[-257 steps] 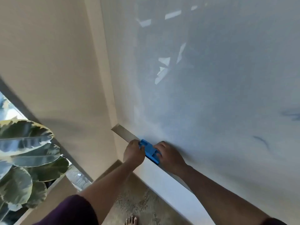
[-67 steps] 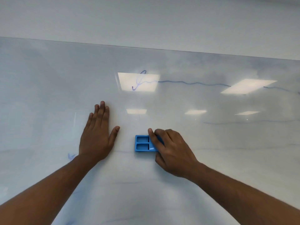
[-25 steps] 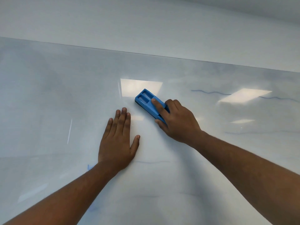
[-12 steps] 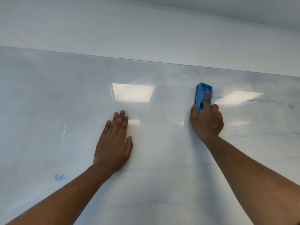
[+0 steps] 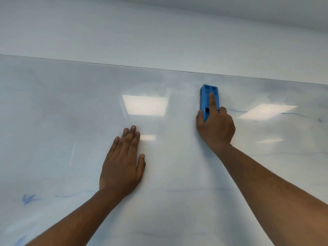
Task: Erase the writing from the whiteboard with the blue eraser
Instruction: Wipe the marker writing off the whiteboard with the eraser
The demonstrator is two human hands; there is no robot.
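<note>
The glossy whiteboard point(image 5: 88, 96) fills most of the head view. My right hand point(image 5: 215, 127) grips the blue eraser point(image 5: 205, 98), which stands upright against the board near its top edge, my index finger laid along its back. A thin blue marker line point(image 5: 237, 110) runs to the right of the eraser. My left hand point(image 5: 123, 164) rests flat on the board, fingers straight, lower and to the left. Faint blue marks point(image 5: 28, 199) and a faint wavy line point(image 5: 71, 195) remain at the lower left.
A pale wall point(image 5: 159, 32) rises above the board's top edge point(image 5: 159, 68). Ceiling lights reflect as bright patches point(image 5: 145, 105) on the board. Smudged grey-blue haze covers much of the surface.
My right hand has slid the eraser rightward along the upper blue line, turning it upright, and the left part of that line is gone. My left hand stays flat on the board.
</note>
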